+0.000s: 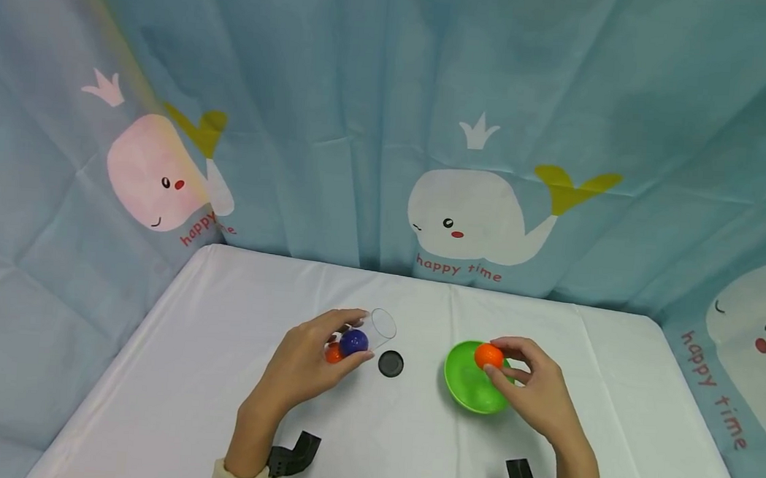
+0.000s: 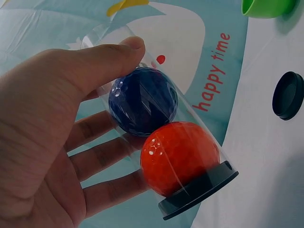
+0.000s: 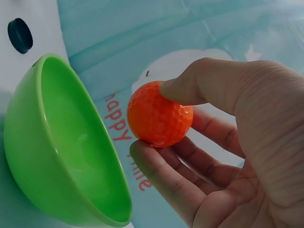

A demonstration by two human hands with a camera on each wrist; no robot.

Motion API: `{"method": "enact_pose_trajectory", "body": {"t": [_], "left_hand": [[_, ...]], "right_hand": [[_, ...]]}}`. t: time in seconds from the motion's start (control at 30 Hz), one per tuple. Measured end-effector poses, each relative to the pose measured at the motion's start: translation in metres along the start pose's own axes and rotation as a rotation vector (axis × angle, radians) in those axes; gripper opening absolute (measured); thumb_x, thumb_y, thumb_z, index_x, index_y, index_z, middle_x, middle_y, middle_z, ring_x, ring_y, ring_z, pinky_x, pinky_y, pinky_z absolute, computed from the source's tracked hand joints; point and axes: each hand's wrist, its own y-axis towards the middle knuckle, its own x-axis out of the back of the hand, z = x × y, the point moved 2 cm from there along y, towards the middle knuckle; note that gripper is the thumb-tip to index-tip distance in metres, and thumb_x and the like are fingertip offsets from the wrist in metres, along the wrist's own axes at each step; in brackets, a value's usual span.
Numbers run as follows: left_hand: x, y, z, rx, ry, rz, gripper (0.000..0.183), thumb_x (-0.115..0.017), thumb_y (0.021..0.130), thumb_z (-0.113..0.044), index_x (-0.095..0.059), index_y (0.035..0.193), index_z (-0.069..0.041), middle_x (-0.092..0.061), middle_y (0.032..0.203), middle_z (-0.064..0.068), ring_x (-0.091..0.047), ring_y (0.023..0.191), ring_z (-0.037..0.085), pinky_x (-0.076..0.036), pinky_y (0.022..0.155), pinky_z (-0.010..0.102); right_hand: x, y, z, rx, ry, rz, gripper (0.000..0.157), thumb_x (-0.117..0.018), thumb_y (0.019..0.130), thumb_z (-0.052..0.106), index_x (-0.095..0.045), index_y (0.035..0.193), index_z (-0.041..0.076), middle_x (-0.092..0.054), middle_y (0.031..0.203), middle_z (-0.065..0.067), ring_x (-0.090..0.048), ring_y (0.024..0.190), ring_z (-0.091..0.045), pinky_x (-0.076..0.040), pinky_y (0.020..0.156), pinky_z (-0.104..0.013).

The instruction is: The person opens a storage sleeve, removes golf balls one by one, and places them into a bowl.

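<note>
My left hand (image 1: 313,359) grips a clear plastic tube (image 1: 383,328), tilted with its uncapped end up and to the right. Inside the tube, a dark blue golf ball (image 2: 142,101) rests against a red-orange golf ball (image 2: 179,159), which sits on the black end cap (image 2: 199,190) at the bottom. Between thumb and fingertips, my right hand (image 1: 532,387) pinches an orange golf ball (image 3: 159,114). That ball is over the far right rim of a green bowl (image 1: 462,390); the inside of the bowl shows bare green in the right wrist view.
A loose black cap (image 1: 391,364) lies on the white tablecloth (image 1: 397,444) between the tube and the bowl. Behind the table hangs a blue curtain (image 1: 333,192) printed with whales. Black wrist mounts (image 1: 295,454) jut inward from both forearms.
</note>
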Motion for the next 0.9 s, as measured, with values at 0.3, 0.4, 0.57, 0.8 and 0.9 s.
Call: {"method": "enact_pose_trajectory", "body": {"t": [0.3, 0.4, 0.57, 0.8, 0.9], "left_hand": [[0.0, 0.001, -0.001, -0.001, 0.008, 0.003, 0.06, -0.091, 0.084, -0.037, -0.068, 0.139, -0.026, -0.076, 0.128, -0.006, -0.07, 0.094, 0.008, -0.063, 0.082, 0.027], [0.0, 0.001, 0.001, -0.001, 0.01, 0.006, 0.06, -0.09, 0.085, -0.037, -0.067, 0.14, -0.026, -0.076, 0.127, -0.006, -0.07, 0.095, 0.008, -0.063, 0.083, 0.028], [0.0, 0.001, 0.001, -0.001, 0.009, 0.008, 0.061, -0.091, 0.084, -0.038, -0.068, 0.139, -0.026, -0.076, 0.128, -0.007, -0.07, 0.095, 0.008, -0.063, 0.083, 0.029], [-0.002, 0.001, 0.001, -0.004, 0.009, 0.01, 0.06, -0.091, 0.084, -0.037, -0.068, 0.139, -0.026, -0.076, 0.128, -0.007, -0.071, 0.095, 0.008, -0.063, 0.084, 0.03], [-0.001, 0.001, 0.0, -0.004, 0.009, 0.009, 0.061, -0.091, 0.084, -0.038, -0.068, 0.139, -0.026, -0.076, 0.128, -0.006, -0.07, 0.094, 0.007, -0.063, 0.083, 0.029]], "right_hand": [[-0.004, 0.002, 0.007, -0.013, -0.034, 0.031, 0.035, -0.083, 0.093, 0.015, -0.069, 0.126, 0.012, -0.07, 0.124, -0.006, -0.064, 0.109, 0.001, -0.06, 0.086, -0.015], [-0.004, 0.002, 0.008, -0.017, -0.026, 0.031, 0.036, -0.083, 0.093, 0.014, -0.07, 0.126, 0.012, -0.07, 0.124, -0.006, -0.065, 0.109, -0.001, -0.06, 0.087, -0.015], [-0.005, 0.003, 0.003, -0.018, -0.035, 0.04, 0.036, -0.083, 0.092, 0.013, -0.07, 0.126, 0.011, -0.071, 0.124, -0.007, -0.066, 0.109, -0.006, -0.061, 0.087, -0.017], [-0.01, 0.004, -0.003, -0.008, -0.09, 0.039, 0.038, -0.085, 0.089, 0.007, -0.07, 0.124, 0.009, -0.071, 0.121, -0.008, -0.069, 0.106, -0.017, -0.064, 0.086, -0.025], [-0.01, 0.004, -0.003, -0.011, -0.1, 0.033, 0.038, -0.084, 0.089, 0.005, -0.071, 0.124, 0.008, -0.071, 0.121, -0.008, -0.069, 0.107, -0.02, -0.064, 0.086, -0.026]]}}
